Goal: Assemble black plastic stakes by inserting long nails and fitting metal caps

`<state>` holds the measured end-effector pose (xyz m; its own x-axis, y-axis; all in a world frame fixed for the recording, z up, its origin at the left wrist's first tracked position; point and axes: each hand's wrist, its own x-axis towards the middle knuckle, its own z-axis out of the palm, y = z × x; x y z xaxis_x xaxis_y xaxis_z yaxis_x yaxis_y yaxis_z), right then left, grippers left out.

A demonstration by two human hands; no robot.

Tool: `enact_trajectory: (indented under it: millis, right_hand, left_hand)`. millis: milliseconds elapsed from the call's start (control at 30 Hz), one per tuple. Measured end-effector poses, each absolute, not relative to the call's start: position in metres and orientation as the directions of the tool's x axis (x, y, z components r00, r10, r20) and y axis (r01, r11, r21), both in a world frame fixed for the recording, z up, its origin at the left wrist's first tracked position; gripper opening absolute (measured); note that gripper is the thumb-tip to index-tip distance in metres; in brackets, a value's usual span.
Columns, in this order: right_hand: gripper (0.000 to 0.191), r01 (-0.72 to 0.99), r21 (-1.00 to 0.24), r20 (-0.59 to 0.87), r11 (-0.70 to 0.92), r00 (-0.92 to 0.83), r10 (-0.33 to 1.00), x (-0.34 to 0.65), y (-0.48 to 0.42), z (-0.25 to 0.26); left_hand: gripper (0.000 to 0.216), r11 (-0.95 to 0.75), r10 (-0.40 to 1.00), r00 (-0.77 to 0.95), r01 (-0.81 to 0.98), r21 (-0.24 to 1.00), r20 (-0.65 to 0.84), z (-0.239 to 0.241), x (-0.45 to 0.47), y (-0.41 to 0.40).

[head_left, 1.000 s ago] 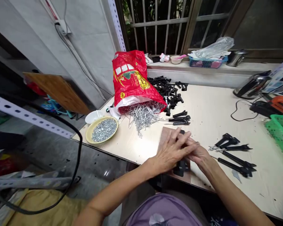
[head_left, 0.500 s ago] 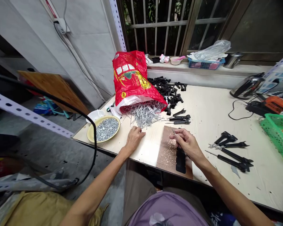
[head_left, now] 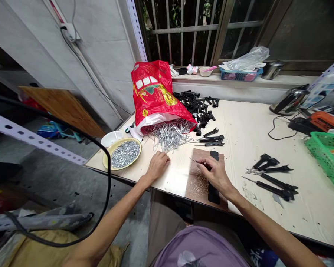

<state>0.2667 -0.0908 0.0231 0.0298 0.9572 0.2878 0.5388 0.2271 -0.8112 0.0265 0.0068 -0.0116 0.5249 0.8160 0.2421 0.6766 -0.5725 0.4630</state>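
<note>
My right hand (head_left: 213, 172) pinches a thin metal pin (head_left: 193, 160) that points left above a brown board (head_left: 196, 181). Beneath that hand a black strip with scalloped edges (head_left: 213, 194) lies along the board, partly covered. My left hand (head_left: 158, 165) rests on the table with curled fingers; what they hold, if anything, is hidden. Just beyond it, a heap of silvery metal pins (head_left: 171, 137) spills from the mouth of a red bag (head_left: 153, 92). Left of this hand, a yellow bowl (head_left: 108, 163) holds many small metal pieces.
Black parts with pins (head_left: 213, 139) lie beyond the board, with a black pile (head_left: 195, 105) behind. More black pieces (head_left: 275, 185) lie to the right, near a green basket (head_left: 323, 163). A white bowl (head_left: 110, 138) and a kettle (head_left: 289, 100) stand farther out. A black cable (head_left: 109, 174) hangs at left.
My right hand has shifted slightly left and toward me, and the pin now points left. More of the black strip's far end shows. My left hand stays nearly in place.
</note>
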Motion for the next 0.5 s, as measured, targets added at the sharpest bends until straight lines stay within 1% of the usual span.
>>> enact_trajectory:
  millis: [33,67,100,133,167,233,300,400,500]
  right_hand:
    - [0.020,0.551,-0.792,0.318,0.265,0.000,0.948,0.263,-0.090,0.023]
    - [0.021,0.559,-0.775,0.336,0.295,-0.032,0.941,0.259,-0.089,0.024]
    - [0.023,0.566,-0.761,0.342,0.316,-0.063,0.938,0.255,-0.088,0.024]
    - [0.026,0.577,-0.748,0.338,0.328,-0.094,0.936,0.250,-0.087,0.024]
    - [0.029,0.593,-0.732,0.330,0.336,-0.123,0.936,0.246,-0.086,0.024]
    - [0.032,0.637,-0.690,0.313,0.344,-0.166,0.935,0.239,-0.084,0.024]
    - [0.034,0.675,-0.654,0.303,0.342,-0.180,0.936,0.235,-0.083,0.025]
    - [0.035,0.698,-0.632,0.300,0.338,-0.181,0.936,0.233,-0.084,0.026]
    - [0.036,0.706,-0.622,0.304,0.339,-0.182,0.935,0.235,-0.087,0.028]
  left_hand:
    - [0.011,-0.493,0.861,0.450,0.630,0.600,0.236,-0.010,0.028,0.001]
    - [0.012,-0.384,0.909,0.368,0.548,0.744,0.198,-0.008,0.031,-0.004]
    - [0.014,-0.252,0.947,0.293,0.427,0.868,0.131,-0.006,0.034,-0.010]
    - [0.017,-0.118,0.970,0.239,0.282,0.952,0.049,-0.003,0.039,-0.016]
    - [0.020,-0.001,0.978,0.207,0.134,0.991,-0.027,0.001,0.044,-0.022]
    - [0.023,0.137,0.976,0.182,-0.093,0.986,-0.118,0.008,0.054,-0.032]
    - [0.023,0.180,0.976,0.163,-0.209,0.961,-0.147,0.014,0.062,-0.039]
    - [0.021,0.171,0.979,0.150,-0.270,0.947,-0.134,0.021,0.069,-0.044]
    - [0.019,0.137,0.983,0.153,-0.264,0.955,-0.099,0.023,0.070,-0.046]
